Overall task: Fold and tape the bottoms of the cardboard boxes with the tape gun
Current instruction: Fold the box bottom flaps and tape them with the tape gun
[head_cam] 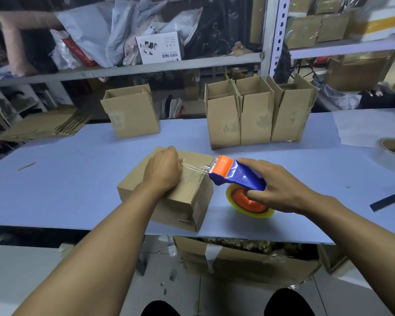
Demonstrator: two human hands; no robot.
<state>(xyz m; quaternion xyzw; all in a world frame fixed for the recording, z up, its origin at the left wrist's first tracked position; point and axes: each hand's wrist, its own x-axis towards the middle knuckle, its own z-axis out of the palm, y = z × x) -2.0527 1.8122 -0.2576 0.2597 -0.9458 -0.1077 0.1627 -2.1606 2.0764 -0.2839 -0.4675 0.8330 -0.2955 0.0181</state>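
Matt brown cardboard box (187, 197), glossy blue/orange plastic tape gun (235, 173), shiny clear tape (195, 168), smooth matt table (78, 179).

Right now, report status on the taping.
Left hand presses the box, pinching tape. Right hand grips the tape gun at the box's right edge. Nothing in the way.

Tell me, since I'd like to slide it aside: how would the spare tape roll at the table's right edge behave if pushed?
The spare tape roll lies flat on the table, so it would probably slide rather than roll. Its open cardboard core suggests it is light for its size. The glossy film looks smooth, so fingers might slip on it.
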